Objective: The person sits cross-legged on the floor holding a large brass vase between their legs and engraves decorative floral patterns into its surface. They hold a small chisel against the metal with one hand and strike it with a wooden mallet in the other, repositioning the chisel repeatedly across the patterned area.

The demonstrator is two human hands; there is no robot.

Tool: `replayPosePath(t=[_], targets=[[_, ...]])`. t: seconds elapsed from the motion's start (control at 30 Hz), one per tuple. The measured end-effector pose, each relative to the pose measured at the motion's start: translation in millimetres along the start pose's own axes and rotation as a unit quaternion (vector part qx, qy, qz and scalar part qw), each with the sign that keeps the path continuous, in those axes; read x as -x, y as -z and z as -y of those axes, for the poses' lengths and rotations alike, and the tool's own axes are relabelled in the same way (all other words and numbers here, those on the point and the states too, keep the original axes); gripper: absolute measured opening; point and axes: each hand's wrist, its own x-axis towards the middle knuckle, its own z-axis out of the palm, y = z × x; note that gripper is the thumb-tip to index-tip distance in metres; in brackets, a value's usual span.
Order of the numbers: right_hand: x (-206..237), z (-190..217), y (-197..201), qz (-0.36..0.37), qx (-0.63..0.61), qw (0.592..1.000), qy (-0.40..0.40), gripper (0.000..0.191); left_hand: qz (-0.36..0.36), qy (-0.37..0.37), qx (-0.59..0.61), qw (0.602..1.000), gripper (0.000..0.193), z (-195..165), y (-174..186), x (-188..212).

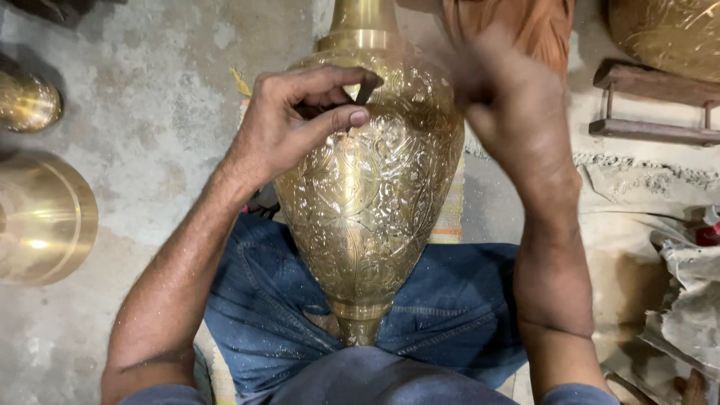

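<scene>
two plain brass pieces point(41, 217) sit on the concrete floor point(150, 75); a wooden stand point(652, 105) lies far right.

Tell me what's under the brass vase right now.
The vase lies across the person's lap on blue jeans, with a striped mat showing beside it. The left hand holds a small tool against its top. The floor directly beneath is covered.
</scene>
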Motion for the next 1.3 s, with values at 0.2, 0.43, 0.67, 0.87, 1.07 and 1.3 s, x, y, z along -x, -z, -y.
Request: replayPosePath(t=[0.2,0.43,0.67,0.87,1.07,1.3], targets=[[0.5,-3.7,0.1,0.052,-0.076,0.987,-0.134,0.019,-0.018,0.019,0.004,1.0,0.041,4.1,-1.1,-1.4],[3.4,-2.0,7.8,-0.002,0.033,0.999,-0.017,0.024,-0.014,0.025,0.007,1.0,0.04,5.8,-0.7,3.2],[6.0,-15.5,-6.3,0.065,0.125,0.989,-0.047,0.021,-0.011,0.01,-0.024,1.0,0.038,8.5,1.2,-1.5],[1.6,-13.5,-7.3,-0.034,-0.023,0.992,-0.123,0.017,-0.014,-0.001,0.0,1.0,0.038,7.2,0.1,2.4],[-2.0,-7.8,-3.8,-0.012,0.116,0.993,0.01,0.016,-0.017,-0.004,-0.017,1.0,0.039,7.6,0.2,0.8],[1.5,-7.6,-4.4,0.003,0.202,0.979,0.012,0.019,-0.013,-0.019,-0.037,0.999,0.035,7.8,0.5,1.7]])
